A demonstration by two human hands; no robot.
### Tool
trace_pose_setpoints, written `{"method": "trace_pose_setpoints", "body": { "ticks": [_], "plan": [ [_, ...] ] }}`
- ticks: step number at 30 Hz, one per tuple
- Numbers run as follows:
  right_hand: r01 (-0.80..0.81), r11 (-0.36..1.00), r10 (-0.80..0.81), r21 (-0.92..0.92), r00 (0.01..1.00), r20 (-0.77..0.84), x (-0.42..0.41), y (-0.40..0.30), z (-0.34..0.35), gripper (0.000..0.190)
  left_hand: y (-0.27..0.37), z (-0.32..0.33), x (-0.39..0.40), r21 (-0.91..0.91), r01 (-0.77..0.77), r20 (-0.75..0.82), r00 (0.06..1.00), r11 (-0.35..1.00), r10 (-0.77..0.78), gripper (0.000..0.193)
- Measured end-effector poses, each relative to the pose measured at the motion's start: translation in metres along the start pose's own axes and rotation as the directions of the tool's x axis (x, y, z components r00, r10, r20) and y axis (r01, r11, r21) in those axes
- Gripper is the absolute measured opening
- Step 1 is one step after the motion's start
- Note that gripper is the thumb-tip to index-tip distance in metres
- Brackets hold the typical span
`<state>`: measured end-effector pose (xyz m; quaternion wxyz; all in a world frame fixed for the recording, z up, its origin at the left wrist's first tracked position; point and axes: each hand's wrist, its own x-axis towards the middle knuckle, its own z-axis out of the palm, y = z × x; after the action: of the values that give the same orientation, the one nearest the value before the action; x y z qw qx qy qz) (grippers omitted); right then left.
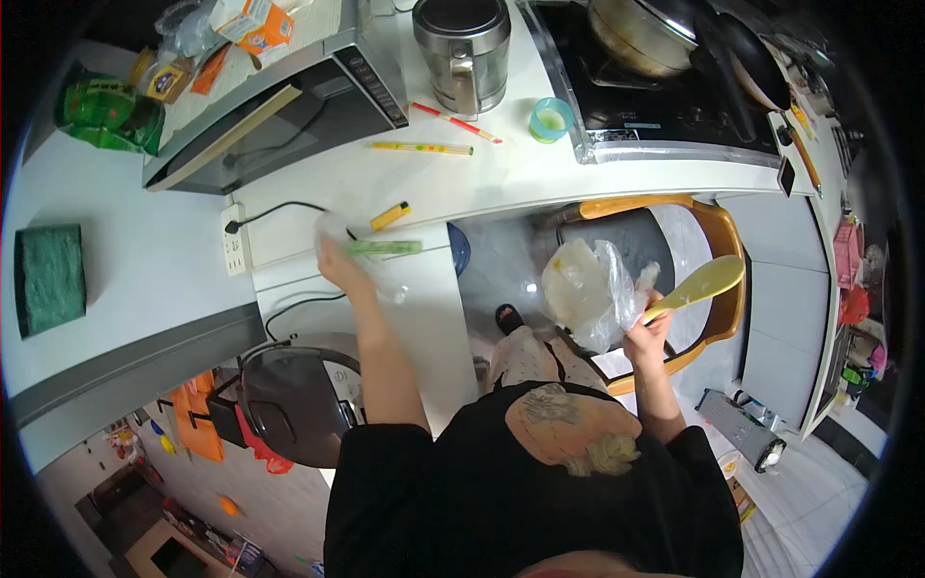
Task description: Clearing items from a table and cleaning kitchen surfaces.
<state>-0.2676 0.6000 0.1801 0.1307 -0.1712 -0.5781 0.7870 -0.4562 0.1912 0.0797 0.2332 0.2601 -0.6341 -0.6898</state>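
My right hand (648,329) grips a pale yellow-green rice paddle (701,285) and the edge of a crumpled clear plastic bag (589,289), which hangs beside it over the chair. Over the white counter at the left, my left hand (340,260) is raised and blurred, with something whitish at its fingers; I cannot tell what that is. A green patterned strip (385,248) lies just right of that hand, and a yellow lighter (390,216) is above it. Two slim patterned packets or sticks, one yellow (421,148) and one red (455,122), lie farther back.
A microwave (289,115) stands back left, near a glass kettle (462,65) and a small blue cup (551,121). A pot (643,43) sits on the cooktop (665,134). A wooden-armed chair (733,311) stands below. A dark-lidded appliance (293,404) is at lower left, beside a black cord (289,312).
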Motion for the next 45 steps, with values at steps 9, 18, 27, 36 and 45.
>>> {"method": "trace_pose_setpoints", "body": {
  "ticks": [9, 18, 27, 36, 45],
  "plan": [
    [0.256, 0.934, -0.220, -0.249, 0.962, 0.162, 0.025, -0.021, -0.009, 0.047, -0.036, 0.044, 0.092, 0.676, -0.658, 0.516, 0.744, 0.331, 0.424, 0.024],
    [0.517, 0.769, -0.419, -0.375, 0.851, 0.316, 0.021, -0.078, -0.019, 0.028, -0.029, 0.040, 0.097, 0.667, -0.738, 0.698, 0.666, 0.101, 0.264, 0.025],
    [0.509, 0.720, -0.449, -0.471, 0.860, 0.242, -0.010, -0.098, -0.080, 0.031, -0.005, 0.041, 0.099, 0.669, -0.445, 0.174, 0.872, 0.595, 0.457, 0.027],
    [0.258, 0.833, -0.322, -0.490, 0.945, -0.050, -0.046, -0.103, -0.163, 0.048, -0.001, -0.004, -0.097, -0.518, 0.783, 0.672, 0.622, 0.344, -0.402, 0.015],
    [0.249, 0.913, -0.314, -0.322, 0.934, -0.169, -0.057, -0.127, -0.289, 0.024, -0.002, 0.052, -0.424, -0.193, 0.921, 0.904, 0.034, -0.337, -0.427, 0.017]
  ]
}}
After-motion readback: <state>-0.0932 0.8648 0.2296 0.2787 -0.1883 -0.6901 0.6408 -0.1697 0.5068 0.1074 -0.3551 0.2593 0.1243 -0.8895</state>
